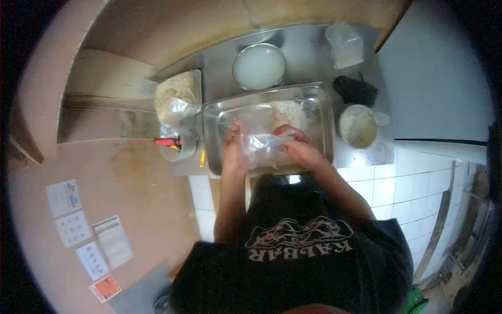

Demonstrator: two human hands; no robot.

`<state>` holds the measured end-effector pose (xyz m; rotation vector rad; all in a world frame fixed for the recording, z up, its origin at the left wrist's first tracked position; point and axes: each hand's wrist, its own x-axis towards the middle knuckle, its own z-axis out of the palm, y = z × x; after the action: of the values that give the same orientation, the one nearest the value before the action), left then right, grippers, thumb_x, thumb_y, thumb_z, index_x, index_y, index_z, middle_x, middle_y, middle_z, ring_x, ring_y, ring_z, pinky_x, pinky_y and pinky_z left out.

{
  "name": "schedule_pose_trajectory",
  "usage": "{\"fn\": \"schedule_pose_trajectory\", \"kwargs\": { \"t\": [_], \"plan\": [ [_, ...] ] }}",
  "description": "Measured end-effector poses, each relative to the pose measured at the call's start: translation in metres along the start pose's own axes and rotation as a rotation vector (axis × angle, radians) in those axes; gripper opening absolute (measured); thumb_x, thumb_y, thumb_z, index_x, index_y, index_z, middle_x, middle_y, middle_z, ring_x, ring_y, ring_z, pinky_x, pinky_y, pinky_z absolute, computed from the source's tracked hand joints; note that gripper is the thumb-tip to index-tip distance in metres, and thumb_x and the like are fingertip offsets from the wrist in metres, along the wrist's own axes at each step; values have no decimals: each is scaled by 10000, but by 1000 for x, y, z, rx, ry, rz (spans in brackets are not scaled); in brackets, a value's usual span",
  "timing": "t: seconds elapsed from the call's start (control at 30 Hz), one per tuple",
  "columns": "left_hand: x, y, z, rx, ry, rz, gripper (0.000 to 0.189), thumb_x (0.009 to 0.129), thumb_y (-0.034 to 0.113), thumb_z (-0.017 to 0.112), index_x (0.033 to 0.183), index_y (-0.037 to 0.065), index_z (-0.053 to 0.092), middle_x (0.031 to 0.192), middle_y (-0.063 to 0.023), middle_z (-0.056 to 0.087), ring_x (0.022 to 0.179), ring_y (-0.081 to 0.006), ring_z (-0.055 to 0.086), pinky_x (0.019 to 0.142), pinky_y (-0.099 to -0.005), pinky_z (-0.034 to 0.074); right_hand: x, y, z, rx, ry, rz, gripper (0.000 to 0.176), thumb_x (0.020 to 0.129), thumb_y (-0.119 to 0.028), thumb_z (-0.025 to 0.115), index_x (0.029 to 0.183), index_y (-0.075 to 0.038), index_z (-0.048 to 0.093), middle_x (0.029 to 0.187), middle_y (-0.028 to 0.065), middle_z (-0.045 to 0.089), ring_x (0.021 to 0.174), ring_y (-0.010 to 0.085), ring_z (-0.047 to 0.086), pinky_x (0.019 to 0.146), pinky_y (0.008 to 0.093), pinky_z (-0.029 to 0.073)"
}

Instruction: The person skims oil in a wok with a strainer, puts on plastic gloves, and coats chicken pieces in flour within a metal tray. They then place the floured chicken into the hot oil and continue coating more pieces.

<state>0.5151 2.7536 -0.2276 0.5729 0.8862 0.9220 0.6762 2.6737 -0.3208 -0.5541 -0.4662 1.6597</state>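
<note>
Over a rectangular metal tray point(209, 152), a clear plastic bag point(257, 146) hangs between my two hands. My left hand point(234, 149) is closed on the bag's left side. My right hand point(300, 146) pinches the bag's right edge, its fingers bent together. Behind the bag, white powder point(294, 112) lies in the tray, beside something pale brown that the bag partly hides.
A round bowl of whitish liquid point(259, 66) stands behind the tray. At left are a bag of crumbly food point(179, 94) and a container with red-handled tools point(183, 149). At right are a black bundle point(355, 90), a powdery bowl point(358, 127) and a plastic bag point(345, 46).
</note>
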Motion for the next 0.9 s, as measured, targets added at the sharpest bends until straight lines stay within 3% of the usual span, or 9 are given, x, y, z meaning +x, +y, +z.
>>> {"fn": "schedule_pose_trajectory", "kwargs": {
  "t": [0.1,0.2,0.27,0.4,0.47,0.57,0.67,0.77,0.9],
  "plan": [
    [6,-25,-44,76,67,111,187,944,110,490,1118,75,546,995,-45,613,855,-155,587,734,-299,490,-2,7,-13,114,429,67,235,955,-170,501,1145,-39,544,1076,87,584,974,188,575,860,336,477],
    [6,-39,-69,116,132,187,162,938,102,520,1098,89,541,879,-11,579,687,-89,523,600,-233,449,-4,18,-36,130,475,-55,184,955,-169,513,1082,-47,563,969,48,599,893,137,576,798,287,482],
    [3,-44,-69,150,161,179,148,931,86,531,1079,95,544,841,8,552,647,-63,473,564,-210,411,-13,-8,9,105,520,28,149,940,-161,545,1033,-50,583,906,27,594,837,117,567,762,272,479],
    [6,-41,-81,215,215,77,156,925,100,539,1081,96,539,851,12,549,669,-69,487,582,-206,414,-30,7,1,-154,417,30,100,913,-136,590,964,-53,615,859,14,605,782,115,566,711,267,483],
    [11,-44,-95,267,176,92,156,926,118,537,1080,92,537,854,14,548,696,-82,498,611,-217,422,-33,16,-10,-183,481,34,77,902,-119,601,943,-57,622,866,15,612,773,118,571,700,272,489],
    [6,-32,-90,123,368,107,164,911,136,565,1065,85,541,850,19,547,756,-117,514,679,-258,437,-35,15,16,-187,606,-18,49,887,-93,610,920,-62,629,853,15,621,745,125,575,679,276,488],
    [-3,-23,-90,325,431,555,117,884,99,579,997,86,553,936,-11,565,834,-154,558,715,-272,440,-38,16,29,-277,637,-42,97,851,-118,668,917,-51,643,813,9,637,729,115,588,681,257,482],
    [-40,-16,-84,866,-164,539,158,835,111,658,950,57,564,877,-48,598,864,-185,578,754,-320,459,-45,26,37,-521,541,-46,142,823,-124,704,921,-39,647,810,20,646,739,103,591,694,246,478],
    [-72,-22,-41,1146,-393,472,228,777,109,723,920,31,564,870,-101,621,830,-207,608,751,-318,474,-38,35,64,-433,387,-119,219,773,-89,741,936,-43,603,844,4,610,773,79,551,676,226,441]
  ]
}}
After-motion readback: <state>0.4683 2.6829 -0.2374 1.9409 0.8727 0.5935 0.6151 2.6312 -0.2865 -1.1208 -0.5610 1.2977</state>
